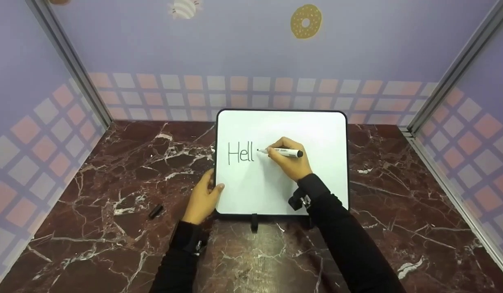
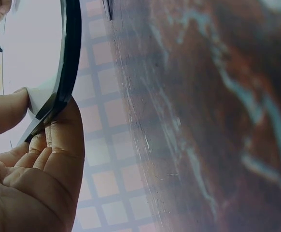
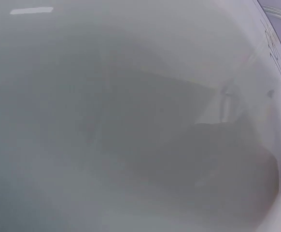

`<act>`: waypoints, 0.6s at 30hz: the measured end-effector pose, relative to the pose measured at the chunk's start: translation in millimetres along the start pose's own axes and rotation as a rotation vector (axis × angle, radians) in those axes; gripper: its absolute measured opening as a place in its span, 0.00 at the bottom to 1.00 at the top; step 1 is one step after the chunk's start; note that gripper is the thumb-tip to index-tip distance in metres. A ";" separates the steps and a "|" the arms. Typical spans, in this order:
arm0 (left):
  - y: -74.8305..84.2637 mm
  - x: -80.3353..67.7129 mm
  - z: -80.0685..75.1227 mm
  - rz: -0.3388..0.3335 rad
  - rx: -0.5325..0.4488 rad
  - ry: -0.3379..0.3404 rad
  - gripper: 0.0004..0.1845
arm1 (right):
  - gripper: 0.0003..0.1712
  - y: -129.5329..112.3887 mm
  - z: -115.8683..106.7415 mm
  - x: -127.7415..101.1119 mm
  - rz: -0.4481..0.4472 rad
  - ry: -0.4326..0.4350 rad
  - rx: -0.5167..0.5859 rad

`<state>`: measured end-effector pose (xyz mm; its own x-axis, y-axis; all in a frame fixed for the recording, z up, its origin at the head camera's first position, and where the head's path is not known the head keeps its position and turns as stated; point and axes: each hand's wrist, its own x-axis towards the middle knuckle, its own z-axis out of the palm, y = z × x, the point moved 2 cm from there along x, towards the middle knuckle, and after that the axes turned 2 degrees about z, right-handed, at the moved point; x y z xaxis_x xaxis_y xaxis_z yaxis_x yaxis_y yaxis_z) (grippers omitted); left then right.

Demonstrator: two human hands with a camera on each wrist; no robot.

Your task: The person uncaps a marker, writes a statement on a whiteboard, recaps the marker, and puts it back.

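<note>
A black-framed whiteboard (image 1: pixel 251 191) stands tilted up on the table, with the handwritten letters "Hell" (image 1: pixel 241 152) on its left half. My right hand (image 1: pixel 292 158) pinches a white marker (image 1: pixel 288 152) with a black end; its tip is at the board just right of the last letter. At the board's lower left edge, my left hand (image 1: pixel 203 199) grips the frame, thumb on the front and fingers behind. The left wrist view shows this grip on the black frame (image 2: pixel 70 53) up close. In the right wrist view the board's white surface (image 3: pixel 131 121) fills most of the picture.
A small black marker cap (image 1: pixel 156 211) lies on the dark red marbled table (image 1: pixel 125 244), left of my left hand. A black foot (image 1: pixel 254 223) juts from the board's bottom edge. Patterned panels (image 1: pixel 251 49) enclose the back and both sides.
</note>
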<state>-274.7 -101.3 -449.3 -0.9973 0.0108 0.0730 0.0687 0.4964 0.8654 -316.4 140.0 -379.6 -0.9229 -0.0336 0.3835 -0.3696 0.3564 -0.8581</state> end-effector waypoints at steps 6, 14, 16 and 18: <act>-0.8 -0.2 0.9 -0.002 -0.011 0.000 0.32 | 0.04 14.7 3.9 7.8 -0.026 0.006 -0.010; 1.0 -0.9 0.0 0.008 -0.004 0.003 0.31 | 0.05 14.8 3.6 7.2 -0.010 -0.022 -0.008; 1.4 -1.0 -0.3 0.008 -0.003 0.003 0.31 | 0.05 14.6 4.0 7.1 -0.003 -0.024 -0.008; 1.3 -0.9 -0.5 0.003 -0.003 0.004 0.31 | 0.05 14.3 4.2 7.1 -0.003 -0.026 -0.012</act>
<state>-273.7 -101.0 -448.0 -0.9970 0.0091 0.0771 0.0715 0.4934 0.8668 -328.7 141.0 -390.6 -0.9243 -0.0590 0.3772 -0.3715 0.3671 -0.8528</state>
